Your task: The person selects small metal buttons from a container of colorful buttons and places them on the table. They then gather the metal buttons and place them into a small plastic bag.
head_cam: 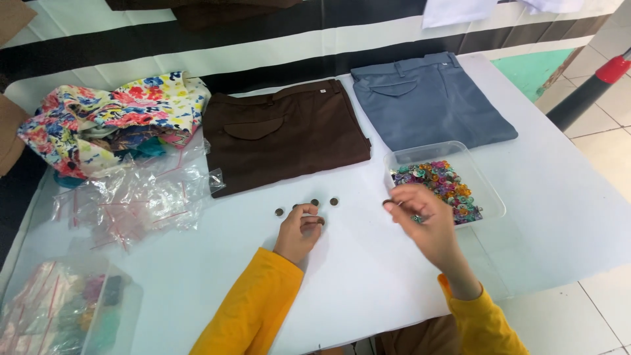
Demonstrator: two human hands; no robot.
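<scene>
On the white table, my left hand (300, 230) rests with curled fingers touching a small dark button (320, 221). Three more small dark buttons (315, 202) lie in a row just beyond it, below the folded brown trousers (284, 135). My right hand (420, 217) hovers beside a clear plastic tub (490, 197) full of colourful buttons and pinches a small dark button at its fingertips. Both sleeves are yellow.
Folded grey-blue trousers (430, 98) lie at the back right. A floral cloth (108, 118) and a heap of clear plastic bags (141, 194) sit at the left. Another clear tub (72, 309) with bags stands at the front left. A black pole with a red tip (588, 89) leans at the right.
</scene>
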